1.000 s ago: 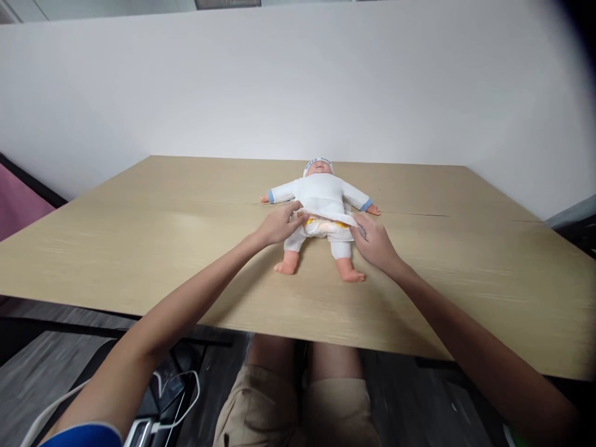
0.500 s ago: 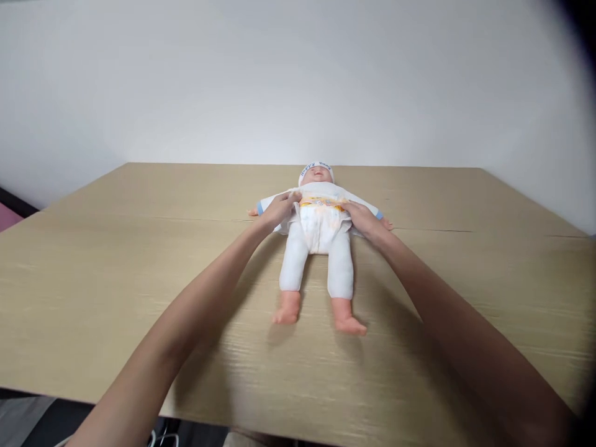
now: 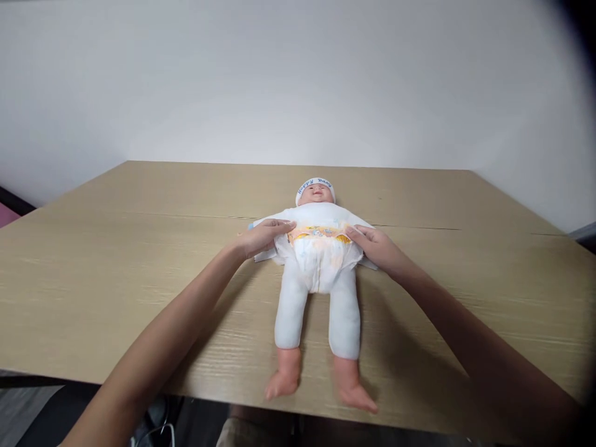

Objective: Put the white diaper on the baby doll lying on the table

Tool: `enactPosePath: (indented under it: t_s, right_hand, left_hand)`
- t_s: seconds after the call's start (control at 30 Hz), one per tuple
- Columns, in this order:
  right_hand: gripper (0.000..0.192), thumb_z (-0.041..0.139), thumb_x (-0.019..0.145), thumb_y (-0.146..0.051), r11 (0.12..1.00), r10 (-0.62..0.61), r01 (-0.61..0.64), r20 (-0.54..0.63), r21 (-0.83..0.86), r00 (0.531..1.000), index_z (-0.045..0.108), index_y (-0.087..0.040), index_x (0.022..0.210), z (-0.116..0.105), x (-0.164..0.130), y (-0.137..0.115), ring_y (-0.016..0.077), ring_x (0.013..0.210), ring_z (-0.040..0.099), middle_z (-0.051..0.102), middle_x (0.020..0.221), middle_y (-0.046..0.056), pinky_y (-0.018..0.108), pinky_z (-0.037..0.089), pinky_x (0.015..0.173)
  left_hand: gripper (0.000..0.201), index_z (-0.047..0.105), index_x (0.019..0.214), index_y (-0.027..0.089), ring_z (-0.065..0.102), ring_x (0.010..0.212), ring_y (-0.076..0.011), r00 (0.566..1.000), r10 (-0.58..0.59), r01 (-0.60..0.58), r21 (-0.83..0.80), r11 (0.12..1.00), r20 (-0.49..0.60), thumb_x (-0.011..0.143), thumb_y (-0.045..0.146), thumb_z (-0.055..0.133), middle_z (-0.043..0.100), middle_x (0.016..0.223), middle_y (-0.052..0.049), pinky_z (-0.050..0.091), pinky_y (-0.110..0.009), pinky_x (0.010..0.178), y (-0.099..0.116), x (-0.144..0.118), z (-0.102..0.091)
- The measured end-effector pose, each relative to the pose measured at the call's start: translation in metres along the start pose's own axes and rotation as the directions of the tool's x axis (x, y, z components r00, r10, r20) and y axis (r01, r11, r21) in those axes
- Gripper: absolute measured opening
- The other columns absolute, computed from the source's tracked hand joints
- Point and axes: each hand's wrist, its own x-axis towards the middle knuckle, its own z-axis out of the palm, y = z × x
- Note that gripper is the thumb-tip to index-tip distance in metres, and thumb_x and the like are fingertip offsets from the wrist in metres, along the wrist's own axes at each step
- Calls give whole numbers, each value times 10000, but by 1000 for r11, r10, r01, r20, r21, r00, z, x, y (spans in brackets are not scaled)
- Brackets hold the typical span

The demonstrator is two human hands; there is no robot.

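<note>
The left hand (image 3: 262,237) pinches the diaper (image 3: 320,257) waistband at the baby doll's (image 3: 319,279) hip; the doll lies face up mid-table (image 3: 116,267), feet at the near edge. The right hand (image 3: 378,246) pinches the opposite side. Best to pull both sides evenly, keeping the waistband level and the doll flat.

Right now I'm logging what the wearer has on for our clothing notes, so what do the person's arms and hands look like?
Both forearms are bare from the bottom of the frame up to the wrists; no sleeve shows. The left hand and the right hand wear no gloves, and no rings, watch or bracelet can be seen. No cables or markings are on either arm.
</note>
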Motion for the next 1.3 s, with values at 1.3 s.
enactPosePath:
  t_s: [1.3]
  right_hand:
    - [464, 707, 837, -714, 862, 49, -170, -255, -477, 966, 691, -251, 816, -18, -59, 65, 301, 891, 689, 749, 922, 96, 413, 500, 811]
  left_hand:
    - [595, 741, 1326, 333, 498, 1294, -403, 798, 581, 11, 968, 251, -160, 859, 699, 790, 619, 1435, -98, 398, -534, 1089, 6, 6, 131]
